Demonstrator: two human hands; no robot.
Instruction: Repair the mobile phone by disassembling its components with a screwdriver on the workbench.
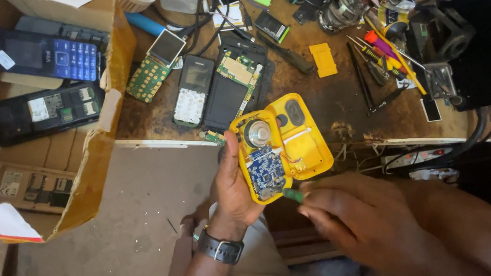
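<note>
This is a small phone-repair workshop: a stained wooden bench (341, 97) strewn with opened phones (194, 90), bare circuit boards (149, 78), screwdrivers (382, 50) and tangled wires (212, 6), beside a cardboard box (96, 157) of old handsets (48, 56).

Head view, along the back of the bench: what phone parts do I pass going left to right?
Blue-keypad phone in the cardboard box → green keypad board with small screen → grey phone with white keypad → black phone body with exposed circuit board → flat yellow plastic piece.

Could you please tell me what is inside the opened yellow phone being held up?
Inside the yellow phone sit a blue circuit board and a round metal speaker. The left hand covers its rear.
</note>
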